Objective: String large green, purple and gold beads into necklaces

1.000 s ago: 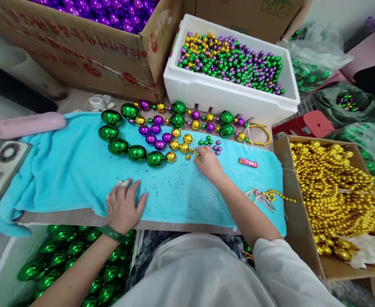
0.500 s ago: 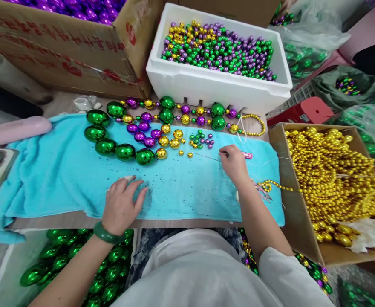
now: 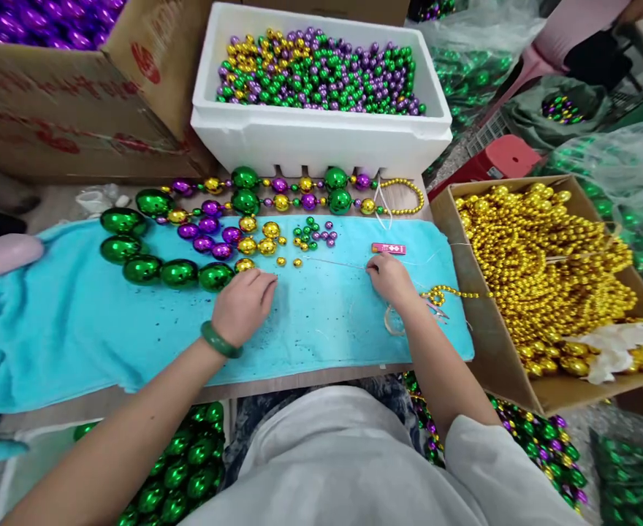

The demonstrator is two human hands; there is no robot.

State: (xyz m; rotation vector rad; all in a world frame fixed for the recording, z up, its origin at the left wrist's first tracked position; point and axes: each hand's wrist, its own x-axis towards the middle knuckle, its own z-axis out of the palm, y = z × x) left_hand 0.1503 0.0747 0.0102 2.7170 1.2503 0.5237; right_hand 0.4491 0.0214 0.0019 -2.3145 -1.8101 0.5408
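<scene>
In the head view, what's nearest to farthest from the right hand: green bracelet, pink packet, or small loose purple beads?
1. Pink packet, just beyond the right hand.
2. Small loose purple beads, farther left.
3. Green bracelet, leftmost of the three.

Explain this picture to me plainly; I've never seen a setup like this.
There is no machine here, just a person's bare left hand and right hand, seen by a camera worn on the head, looking forward and down. On a blue towel lie large green beads, gold beads and small purple beads. The right hand holds a thin needle pointing left. The left hand is near a gold bead; whether it grips anything can't be seen. Behind stands a white foam box of mixed beads.
</scene>
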